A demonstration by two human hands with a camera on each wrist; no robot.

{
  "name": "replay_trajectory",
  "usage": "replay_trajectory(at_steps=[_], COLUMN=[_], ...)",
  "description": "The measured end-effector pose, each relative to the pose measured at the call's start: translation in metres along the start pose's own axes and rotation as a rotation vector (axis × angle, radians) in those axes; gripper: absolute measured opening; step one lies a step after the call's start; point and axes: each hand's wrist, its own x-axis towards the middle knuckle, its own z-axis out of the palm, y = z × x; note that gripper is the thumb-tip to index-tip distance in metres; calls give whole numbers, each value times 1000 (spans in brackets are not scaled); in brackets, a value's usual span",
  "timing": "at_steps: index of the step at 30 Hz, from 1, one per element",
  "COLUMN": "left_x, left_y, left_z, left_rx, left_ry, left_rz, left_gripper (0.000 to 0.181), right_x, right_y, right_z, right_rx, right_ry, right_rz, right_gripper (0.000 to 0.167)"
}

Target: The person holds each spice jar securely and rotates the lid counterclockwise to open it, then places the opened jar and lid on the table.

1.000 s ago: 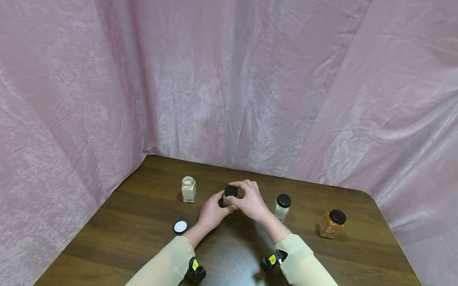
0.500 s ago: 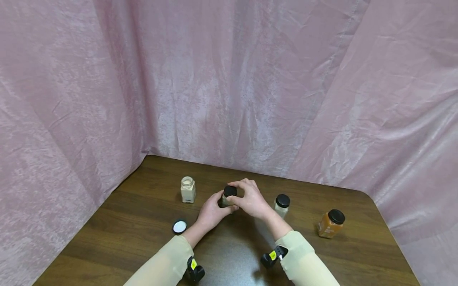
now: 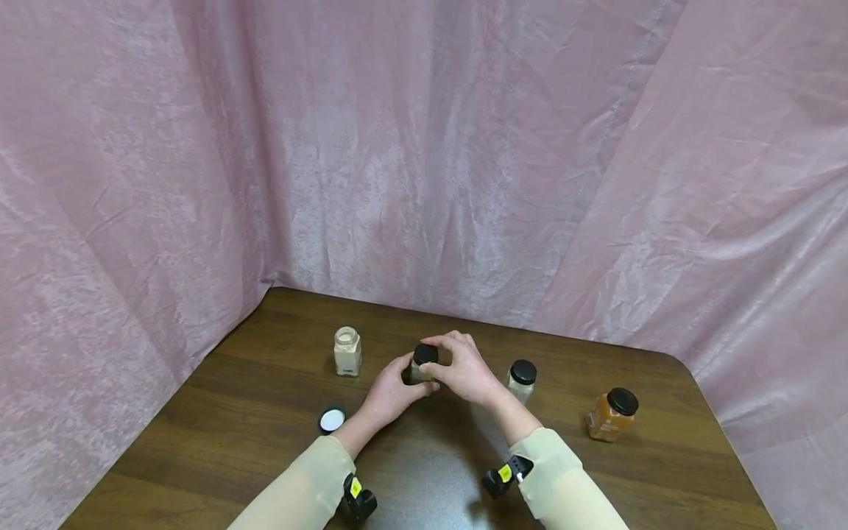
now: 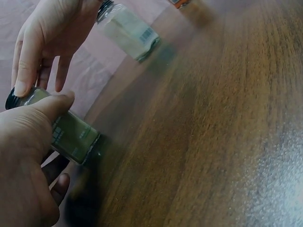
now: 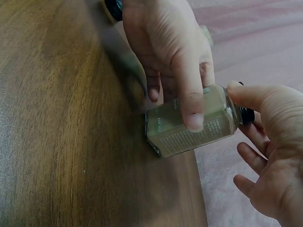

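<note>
Near the middle of the table, my left hand [image 3: 389, 394] grips the body of a glass spice jar [image 5: 177, 135] with greenish-brown contents and printed text. My right hand [image 3: 467, 374] pinches the jar's black lid [image 3: 426, 353] between thumb and fingers. In the right wrist view the lid sits at the jar's neck, partly covered by the right fingers. The left wrist view has the left thumb lying along the jar's side. To the left stands a lidless jar [image 3: 347, 353] of pale powder, and a black lid with a white inside [image 3: 332, 420] lies nearer me.
Right of my hands is a black-lidded jar of pale powder [image 3: 522, 378], partly hidden by the right forearm. Farther right stands a black-lidded jar with orange contents [image 3: 611, 417]. A pink curtain [image 3: 411, 162] hangs behind the wooden table [image 3: 218, 427].
Both hands keep their hold on the spice jar and its lid in nearly the same place. The view has shifted very slightly; no clear turning of the lid shows.
</note>
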Motion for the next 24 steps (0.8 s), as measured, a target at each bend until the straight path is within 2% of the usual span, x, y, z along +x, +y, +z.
replay_trajectory(at_steps=[10, 24], left_x=[1, -1], left_y=[-1, 1], left_z=[1, 3], left_rx=[53, 114], left_ry=[2, 60], left_rz=[20, 18], left_gripper=[57, 57], right_x=[0, 0], right_y=[-1, 1], right_z=[-2, -1], right_rx=[12, 31], right_ry=[-8, -21], right_rz=[2, 5], right_gripper=[46, 48])
